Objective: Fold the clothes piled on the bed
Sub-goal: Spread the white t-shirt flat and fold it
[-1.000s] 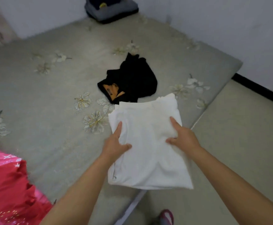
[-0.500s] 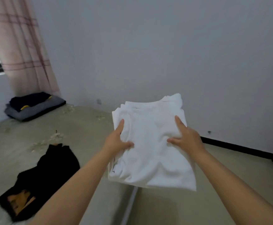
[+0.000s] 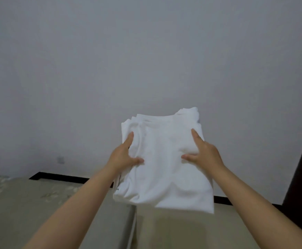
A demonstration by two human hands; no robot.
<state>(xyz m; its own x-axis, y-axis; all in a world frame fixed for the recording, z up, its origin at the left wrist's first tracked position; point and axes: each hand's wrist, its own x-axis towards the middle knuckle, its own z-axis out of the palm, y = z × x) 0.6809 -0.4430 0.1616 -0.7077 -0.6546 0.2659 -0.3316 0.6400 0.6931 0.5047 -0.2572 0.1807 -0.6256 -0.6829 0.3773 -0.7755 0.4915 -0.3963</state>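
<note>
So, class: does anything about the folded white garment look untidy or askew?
Slightly. The white garment, held up between the left hand and right hand, has uneven layers stepping out at its top left corner, and its lower edge sags unsupported.

Pale grey-green bed (image 3: 60, 212) with faint floral print, low at the left.
</note>
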